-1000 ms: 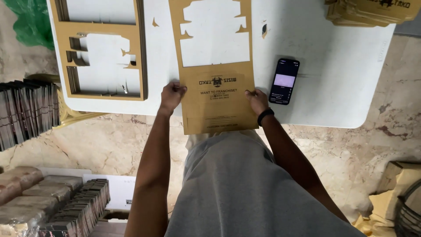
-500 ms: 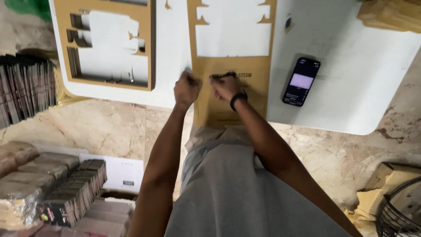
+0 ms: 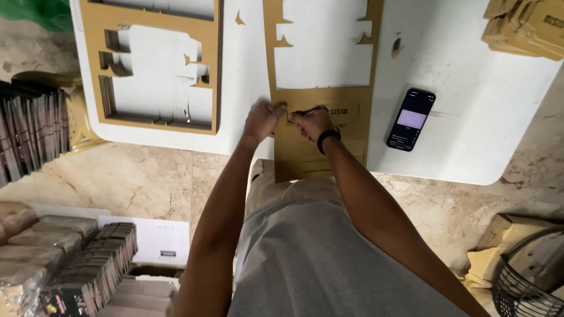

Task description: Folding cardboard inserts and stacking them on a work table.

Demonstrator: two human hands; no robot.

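Stacked packs, far left edge: dark flat packs point(image 3: 26, 138) standing on edge in a row, on the floor beside the tabletop.
Bundles, lower left: wrapped brown bundles point(image 3: 41, 246) and a row of dark flat items, on the floor.
Spent cardboard frame, upper left: brown die-cut sheet point(image 3: 155, 61) lying flat on the white tabletop point(image 3: 470, 135); its large cut-outs show the white surface beneath.
Cardboard sheet, upper centre: brown die-cut sheet point(image 3: 320, 141) lying flat, its near end overhanging the tabletop edge toward the person. The upper part has one large cut-out with notched sides; the lower part is a solid panel with dark print.
Left hand, centre: left hand point(image 3: 263, 117) with fingers curled almost closed, pinching the cardboard sheet at the left edge of the solid panel, just below the cut-out.
Right hand, just right of centre: right hand point(image 3: 311, 122) with fingers curled tight, gripping the same sheet at the top of the solid panel; a dark band sits on the wrist. The two hands are nearly touching.
Phone, right of centre: dark phone point(image 3: 411, 119) lying flat on the tabletop with its screen lit, just beside the cardboard sheet, apart from it.
Cardboard stack, upper right corner: folded brown pieces point(image 3: 523, 26) piled on the tabletop.
Wire basket, lower right corner: dark wire basket point(image 3: 529, 282) on the floor, next to loose cardboard pieces.
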